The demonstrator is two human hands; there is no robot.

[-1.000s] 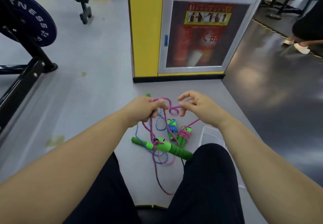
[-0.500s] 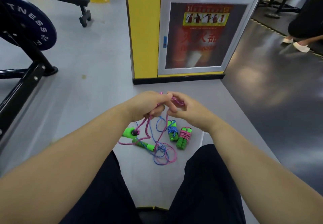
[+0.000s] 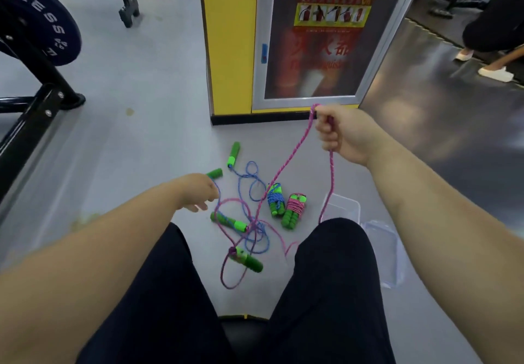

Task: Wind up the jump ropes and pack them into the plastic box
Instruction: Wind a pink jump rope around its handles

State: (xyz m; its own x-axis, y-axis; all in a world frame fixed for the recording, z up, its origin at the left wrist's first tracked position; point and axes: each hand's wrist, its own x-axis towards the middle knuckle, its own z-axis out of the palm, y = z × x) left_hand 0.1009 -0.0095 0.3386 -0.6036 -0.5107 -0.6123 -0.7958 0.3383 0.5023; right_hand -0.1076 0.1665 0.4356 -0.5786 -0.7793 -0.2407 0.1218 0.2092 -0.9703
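Right hand (image 3: 344, 133) grips the pink rope (image 3: 296, 149) high at centre right; whether my left hand (image 3: 198, 192) holds the blue rope (image 3: 256, 171), I cannot tell. Step: untangling them, frame centre. Next, probably: pull pink free, then wind. Plastic box (image 3: 344, 207) lies lower right.

Two wound bundles (image 3: 295, 210) on the floor (image 3: 141, 136), loose ropes (image 3: 251, 229) just left of them, plastic box (image 3: 346, 206) just right.
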